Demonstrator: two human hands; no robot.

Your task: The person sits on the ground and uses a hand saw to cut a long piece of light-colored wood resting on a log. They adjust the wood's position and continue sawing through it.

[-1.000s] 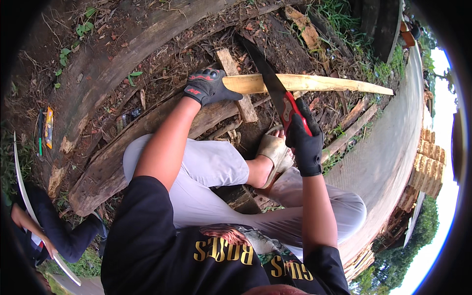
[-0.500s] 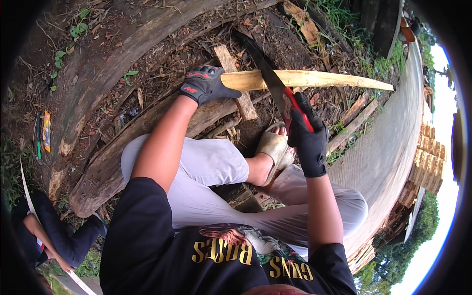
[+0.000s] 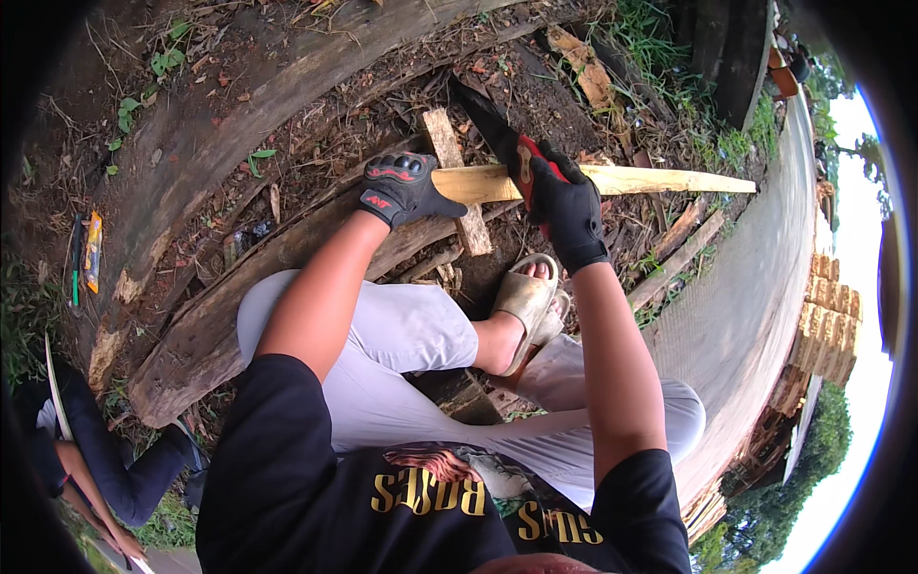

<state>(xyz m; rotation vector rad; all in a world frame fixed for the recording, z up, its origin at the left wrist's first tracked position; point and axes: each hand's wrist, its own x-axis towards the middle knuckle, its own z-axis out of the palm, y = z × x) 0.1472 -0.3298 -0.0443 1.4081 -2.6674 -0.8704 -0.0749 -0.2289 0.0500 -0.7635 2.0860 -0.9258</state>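
My left hand [image 3: 406, 187], in a black glove with red trim, is closed round the left end of a long pale wooden strip [image 3: 660, 180]. That strip tapers to the right and lies across a short rough wooden block [image 3: 472, 226]. In my black-gloved right hand [image 3: 568, 209] is the red handle of a handsaw [image 3: 490, 120]. Its dark blade points away to the far left and crosses the strip. The handle sits right over the strip, so the blade's contact with the wood is partly hidden.
A weathered log [image 3: 201, 340] runs along the left beside my sandalled feet [image 3: 522, 298]. Another person [image 3: 115, 459] sits at lower left with a long pale strip. A yellow packet [image 3: 93, 251] lies far left. Stacked timber [image 3: 824, 335] stands at the right.
My right hand has pushed the saw forward and to the left, bringing its handle up over the strip. My left hand keeps its grip, almost unmoved.
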